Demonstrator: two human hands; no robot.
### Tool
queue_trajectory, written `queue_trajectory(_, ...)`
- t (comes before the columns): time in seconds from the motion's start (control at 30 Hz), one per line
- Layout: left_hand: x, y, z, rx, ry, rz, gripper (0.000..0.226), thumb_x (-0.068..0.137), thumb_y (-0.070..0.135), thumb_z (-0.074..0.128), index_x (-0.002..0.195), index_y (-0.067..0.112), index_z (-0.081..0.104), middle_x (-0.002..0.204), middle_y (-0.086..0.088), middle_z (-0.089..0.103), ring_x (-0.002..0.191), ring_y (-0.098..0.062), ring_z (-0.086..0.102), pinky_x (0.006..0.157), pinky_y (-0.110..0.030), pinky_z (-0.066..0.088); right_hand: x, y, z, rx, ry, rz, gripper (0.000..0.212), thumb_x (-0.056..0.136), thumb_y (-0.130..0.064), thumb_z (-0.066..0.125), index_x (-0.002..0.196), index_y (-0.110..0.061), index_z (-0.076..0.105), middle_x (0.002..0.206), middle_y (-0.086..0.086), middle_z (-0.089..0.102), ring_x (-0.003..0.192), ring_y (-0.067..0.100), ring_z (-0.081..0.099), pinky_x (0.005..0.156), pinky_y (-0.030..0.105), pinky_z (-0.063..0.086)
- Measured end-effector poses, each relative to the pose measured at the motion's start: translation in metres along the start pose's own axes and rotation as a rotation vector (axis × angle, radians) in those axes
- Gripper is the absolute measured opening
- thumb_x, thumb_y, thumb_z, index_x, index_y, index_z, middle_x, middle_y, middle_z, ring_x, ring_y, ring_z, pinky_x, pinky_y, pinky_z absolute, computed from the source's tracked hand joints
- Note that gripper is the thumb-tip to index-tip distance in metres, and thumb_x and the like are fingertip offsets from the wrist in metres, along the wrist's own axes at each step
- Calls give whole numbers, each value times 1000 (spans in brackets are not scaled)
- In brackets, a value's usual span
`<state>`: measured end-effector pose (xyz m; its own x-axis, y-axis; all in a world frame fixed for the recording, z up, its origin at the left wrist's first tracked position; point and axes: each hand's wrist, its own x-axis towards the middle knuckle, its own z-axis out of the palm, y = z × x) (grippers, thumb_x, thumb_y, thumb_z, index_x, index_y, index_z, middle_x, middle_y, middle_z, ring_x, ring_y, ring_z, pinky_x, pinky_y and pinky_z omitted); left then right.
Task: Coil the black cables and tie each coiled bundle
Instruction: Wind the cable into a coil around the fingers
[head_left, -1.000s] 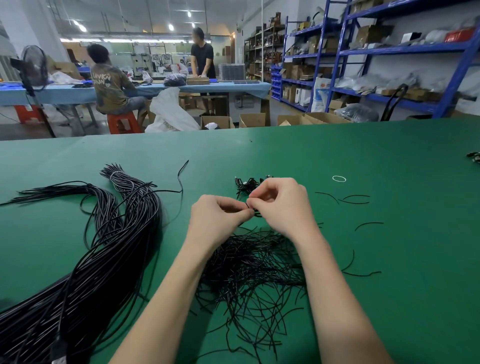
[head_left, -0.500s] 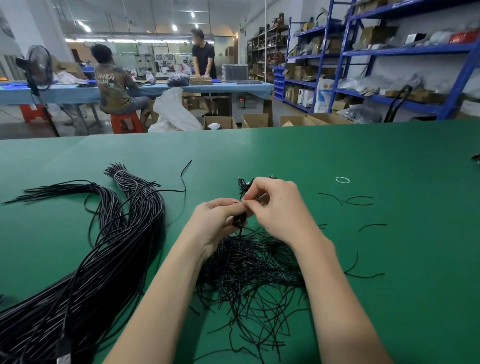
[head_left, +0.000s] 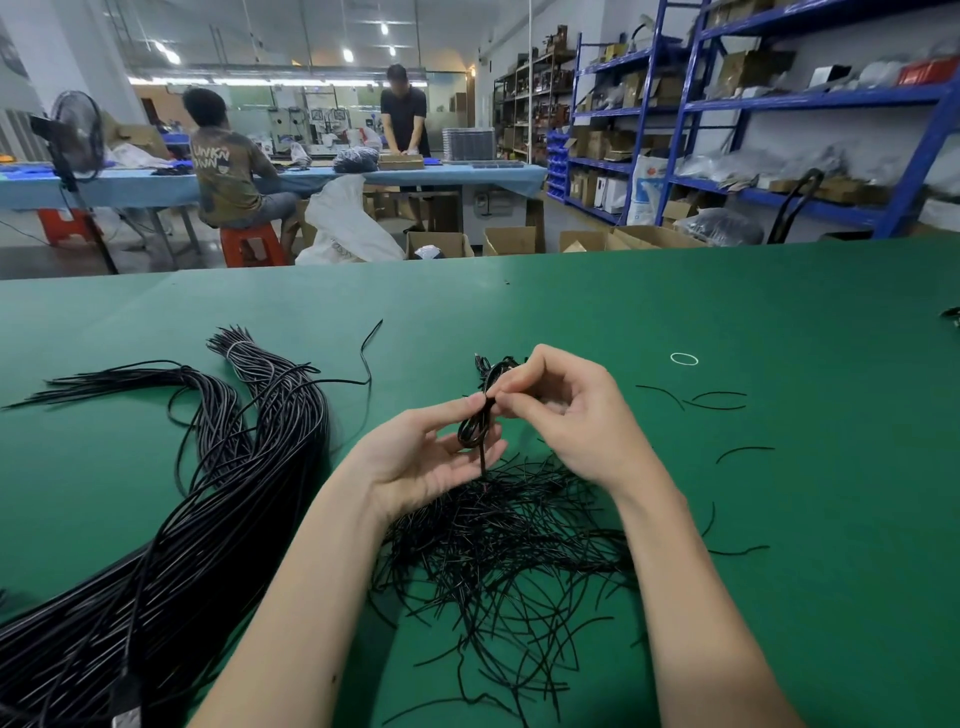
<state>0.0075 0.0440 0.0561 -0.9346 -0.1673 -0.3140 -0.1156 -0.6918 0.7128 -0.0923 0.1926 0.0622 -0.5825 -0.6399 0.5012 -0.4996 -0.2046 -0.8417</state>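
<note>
A small coiled black cable bundle stands upright between my hands above the green table. My left hand lies palm up beneath it, thumb and forefinger pinching its middle. My right hand pinches the bundle's upper part, where a thin tie seems to sit. Below the hands lies a heap of thin black tie wires. A thick bunch of long black cables runs along the left side of the table.
Loose tie wires and a small white ring lie to the right. Beyond the table edge are cardboard boxes, blue shelves, a fan and two people at a blue table.
My hands have drawn slightly apart and my left hand has turned palm up. The coiled bundle now shows upright between them. The camera view has shifted a little.
</note>
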Motion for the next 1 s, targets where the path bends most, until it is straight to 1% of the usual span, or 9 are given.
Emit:
queue_trajectory(0.13, -2, 2, 3, 220, 63, -14, 26, 72, 20, 77, 96, 11, 71, 84, -4, 59, 71, -15, 52, 68, -27, 41, 0, 3, -1, -13, 21, 25, 36, 89, 6, 70, 76, -27, 66, 90, 5, 77, 88, 22, 76, 85, 35, 61)
queue_trajectory(0.23, 1, -2, 6, 203, 146, 29, 14, 82, 16, 72, 96, 15, 70, 76, -1, 59, 63, -11, 42, 64, -23, 33, 2, 4, 2, -166, 46, 37, 25, 90, 5, 68, 83, -20, 67, 86, 0, 75, 83, 15, 76, 80, 30, 63)
queue_trajectory(0.33, 4, -5, 10, 118, 203, 90, 14, 86, 8, 71, 98, 14, 70, 76, -2, 67, 63, -11, 50, 64, -21, 39, 5, 0, 8, -306, 88, 23, 25, 89, 3, 67, 82, -21, 69, 80, -8, 73, 76, 5, 73, 74, 20, 61)
queue_trajectory(0.43, 6, -5, 12, 119, 243, 177, 17, 83, 4, 73, 97, 13, 70, 75, -3, 72, 72, -13, 61, 66, -24, 50, 8, -4, 11, -454, 85, 24, 22, 87, -3, 69, 82, -24, 76, 76, -13, 74, 71, 5, 70, 69, 12, 55)
queue_trajectory(0.6, 6, -3, 9, 142, 263, 232, 16, 82, 3, 74, 93, 12, 68, 79, -4, 71, 74, -13, 62, 65, -25, 56, 9, -8, 11, -494, 54, 38, 11, 84, -13, 77, 84, -23, 83, 73, -14, 76, 71, -3, 71, 76, 15, 57)
queue_trajectory(0.7, 6, -2, 9, 137, 246, 229, 12, 83, 3, 74, 90, 12, 69, 81, -4, 74, 71, -12, 68, 69, -27, 57, 9, -7, 11, -483, 89, 35, 9, 82, -17, 81, 81, -25, 83, 71, -20, 74, 70, -6, 70, 73, 12, 55)
queue_trajectory(0.8, 6, -2, 11, 149, 235, 252, 5, 85, 6, 72, 83, 11, 72, 83, -7, 76, 67, -13, 70, 66, -26, 59, 9, -5, 9, -493, 116, 28, 8, 80, -20, 84, 77, -27, 82, 68, -28, 70, 68, -6, 68, 70, 10, 53)
queue_trajectory(0.9, 7, 0, 12, 136, 227, 267, 15, 89, 9, 69, 76, 11, 77, 85, -9, 76, 74, -16, 71, 69, -27, 61, 8, -1, 9, -497, 163, -13, 5, 81, -21, 85, 79, -25, 83, 63, -28, 68, 68, -5, 67, 69, 8, 49)
queue_trajectory(1.0, 5, 2, 12, 114, 191, 263, 23, 89, 5, 67, 71, 11, 80, 89, -8, 76, 83, -17, 70, 78, -27, 61, 7, 3, 9, -465, 190, -77, 5, 84, -18, 82, 83, -23, 83, 69, -24, 70, 71, -5, 68, 69, 7, 50)
